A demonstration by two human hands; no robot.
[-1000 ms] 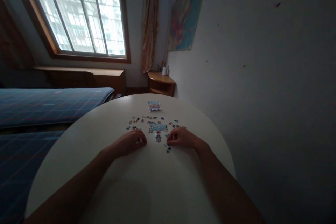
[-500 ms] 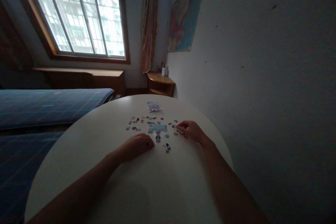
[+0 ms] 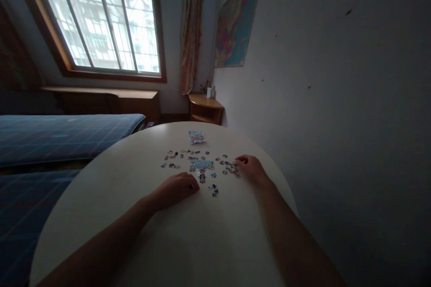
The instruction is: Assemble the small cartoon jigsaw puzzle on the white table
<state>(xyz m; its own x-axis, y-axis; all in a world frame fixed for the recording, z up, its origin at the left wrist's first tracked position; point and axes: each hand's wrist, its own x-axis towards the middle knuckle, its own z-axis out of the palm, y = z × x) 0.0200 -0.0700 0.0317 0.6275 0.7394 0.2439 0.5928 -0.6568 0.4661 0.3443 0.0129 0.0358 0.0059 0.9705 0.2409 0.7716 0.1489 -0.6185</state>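
On the round white table [image 3: 141,143], a partly joined jigsaw puzzle [image 3: 202,165] lies in the middle, with a narrow strip of joined pieces pointing toward me. My left hand [image 3: 178,187] rests on the tabletop just left of that strip, fingers curled in; whatever they may hold is hidden. Farther right, my right hand [image 3: 252,167] is at the edge of a cluster of loose puzzle pieces [image 3: 230,169]. Its thumb and fingertips are drawn together, too small to show whether a piece is between them. A few loose pieces [image 3: 214,190] lie nearer me, between the hands.
More loose pieces [image 3: 171,154] are scattered left of and behind the joined part. A printed picture packet [image 3: 197,137] lies toward the far table edge. The wall [image 3: 319,143] is close on the right; a plaid-covered bed [image 3: 67,139] stands to the left.
My right hand has drawn back to the right, uncovering more of the loose pieces there. My left hand has hardly moved.
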